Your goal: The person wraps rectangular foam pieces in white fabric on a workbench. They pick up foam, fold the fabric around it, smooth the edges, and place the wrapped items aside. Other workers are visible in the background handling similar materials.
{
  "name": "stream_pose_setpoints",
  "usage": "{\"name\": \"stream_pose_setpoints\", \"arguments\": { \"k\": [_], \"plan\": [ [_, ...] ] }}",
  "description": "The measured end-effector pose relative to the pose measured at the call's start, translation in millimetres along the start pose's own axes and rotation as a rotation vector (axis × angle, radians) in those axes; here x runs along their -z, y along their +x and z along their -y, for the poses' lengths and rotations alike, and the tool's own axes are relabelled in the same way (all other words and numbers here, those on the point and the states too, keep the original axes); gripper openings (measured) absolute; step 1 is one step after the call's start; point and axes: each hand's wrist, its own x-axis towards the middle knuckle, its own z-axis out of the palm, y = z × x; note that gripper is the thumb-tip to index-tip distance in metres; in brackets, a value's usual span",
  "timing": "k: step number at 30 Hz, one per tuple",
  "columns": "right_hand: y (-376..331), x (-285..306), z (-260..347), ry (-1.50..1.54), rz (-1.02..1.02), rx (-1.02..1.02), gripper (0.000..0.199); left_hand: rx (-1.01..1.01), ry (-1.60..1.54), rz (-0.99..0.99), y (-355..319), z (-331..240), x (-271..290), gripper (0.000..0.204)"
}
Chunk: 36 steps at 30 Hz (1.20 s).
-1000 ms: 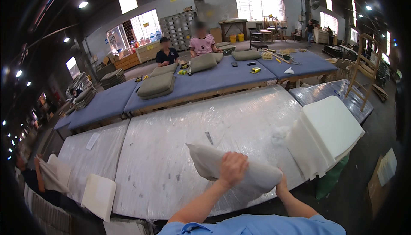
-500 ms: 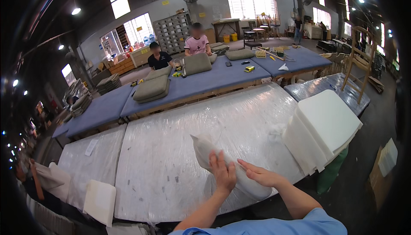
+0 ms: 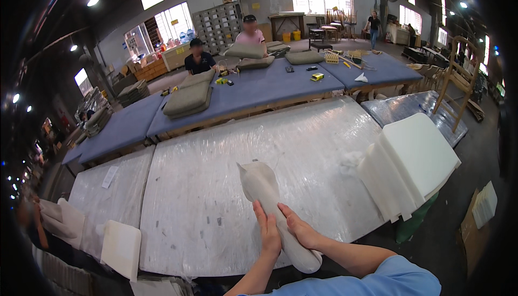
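A pale grey-beige cloth cushion, folded or rolled into a long bundle, stands on its edge on the plastic-wrapped table in front of me. Its far end flares into a loose pointed flap, and its near end is rounded. My left hand presses along its left side with fingers stretched forward. Against the right side lies my right hand, so the bundle is squeezed between both palms. What is inside the cloth is hidden.
White foam seat pads are stacked at the right table edge. Another white pad lies at the left, near a person's arm. Beyond, blue-topped tables carry grey-green cushions and tools, with two people behind them. A wooden chair frame stands far right.
My hands have slid down to the bundle's two sides, and the bundle is now narrower and more upright. Across the tables, a person has lifted and tilted a grey-green cushion.
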Motion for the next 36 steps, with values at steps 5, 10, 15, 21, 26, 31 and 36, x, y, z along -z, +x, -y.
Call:
{"name": "stream_pose_setpoints", "arguments": {
  "k": [5, 10, 15, 21, 26, 31, 36],
  "plan": [
    [27.3, 7.8, -29.4, -0.076, 0.012, 0.105, 0.068, -0.009, 0.023, 0.026, 1.5, -3.2, 3.6, 0.070],
    [52.8, 4.5, -58.8, -0.177, 0.002, 0.098, 0.064, 0.034, -0.077, 0.002, -3.2, -6.8, 17.9, 0.078],
    [98.2, 7.8, -116.5, -0.213, -0.041, 0.016, 0.063, 0.154, -0.153, -0.030, 9.8, -27.0, 42.7, 0.082],
    [54.9, 92.4, -223.2, -0.249, 0.126, -0.601, 0.075, 0.259, -0.244, -0.096, 30.2, -26.0, 86.0, 0.087],
    [-30.8, 158.8, -169.1, -0.025, 0.100, -1.194, 0.094, 0.241, -0.077, -0.485, -9.5, -7.4, 113.0, 0.062],
    [-15.1, 165.1, -155.3, 0.504, -0.390, -0.768, 0.065, 0.372, -0.124, -0.368, -29.0, -16.6, 121.4, 0.063],
    [35.4, 157.1, -123.3, 0.635, -0.591, -0.461, 0.040, 0.575, -0.389, -0.189, -70.8, 17.8, 143.2, 0.064]
  ]
}}
